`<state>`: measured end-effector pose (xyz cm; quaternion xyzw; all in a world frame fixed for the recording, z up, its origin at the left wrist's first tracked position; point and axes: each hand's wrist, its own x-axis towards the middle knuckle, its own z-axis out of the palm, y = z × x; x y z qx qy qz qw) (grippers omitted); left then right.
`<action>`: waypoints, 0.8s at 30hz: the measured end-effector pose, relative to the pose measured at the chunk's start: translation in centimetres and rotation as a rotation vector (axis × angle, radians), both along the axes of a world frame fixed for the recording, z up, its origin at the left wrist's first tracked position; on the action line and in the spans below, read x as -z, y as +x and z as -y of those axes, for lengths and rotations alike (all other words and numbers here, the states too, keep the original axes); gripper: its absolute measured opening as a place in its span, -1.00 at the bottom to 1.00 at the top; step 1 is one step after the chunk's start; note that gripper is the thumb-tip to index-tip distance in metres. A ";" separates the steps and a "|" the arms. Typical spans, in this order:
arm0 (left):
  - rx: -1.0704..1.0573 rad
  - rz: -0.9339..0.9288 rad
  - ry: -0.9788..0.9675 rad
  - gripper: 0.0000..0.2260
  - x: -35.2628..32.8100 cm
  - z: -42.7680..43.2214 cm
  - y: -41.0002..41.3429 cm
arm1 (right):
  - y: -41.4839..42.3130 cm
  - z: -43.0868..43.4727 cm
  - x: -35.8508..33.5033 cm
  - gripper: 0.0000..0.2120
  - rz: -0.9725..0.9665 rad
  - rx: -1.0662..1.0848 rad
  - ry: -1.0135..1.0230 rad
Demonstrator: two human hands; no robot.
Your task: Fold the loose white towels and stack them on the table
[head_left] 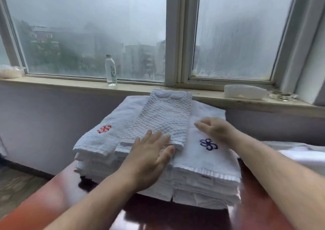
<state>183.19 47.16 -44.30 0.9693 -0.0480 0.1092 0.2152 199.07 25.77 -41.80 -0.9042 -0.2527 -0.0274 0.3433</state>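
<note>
A tall stack of folded white towels (202,178) stands on the dark red glossy table (158,215). On top lie a towel with a red emblem (109,133) at the left, a quilted folded towel (163,117) in the middle, and a towel with a blue emblem (198,152) at the right. My left hand (151,154) lies flat with straight fingers on the near end of the quilted towel. My right hand (216,127) rests on the blue-emblem towel beside the quilted one, fingers lightly bent and holding nothing.
Behind the stack runs a window sill (70,83) with a clear water bottle (110,70), a white tissue pack (244,91) and a glass ashtray (283,96). More white cloth (302,156) lies at the right edge. Wooden floor (15,185) shows at the left.
</note>
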 end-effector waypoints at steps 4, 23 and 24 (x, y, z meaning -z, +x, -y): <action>0.196 0.139 -0.183 -0.59 -1.5 7.4 -0.9 | -5.4 9.9 1.1 -0.84 0.140 0.285 0.275; 0.309 0.074 -0.503 -0.79 12.7 32.9 8.1 | -8.4 31.5 15.3 -0.83 -0.090 1.032 0.605; 0.327 0.085 -0.503 -0.76 12.9 33.5 8.8 | -8.1 31.5 15.3 -0.82 -0.090 1.004 0.575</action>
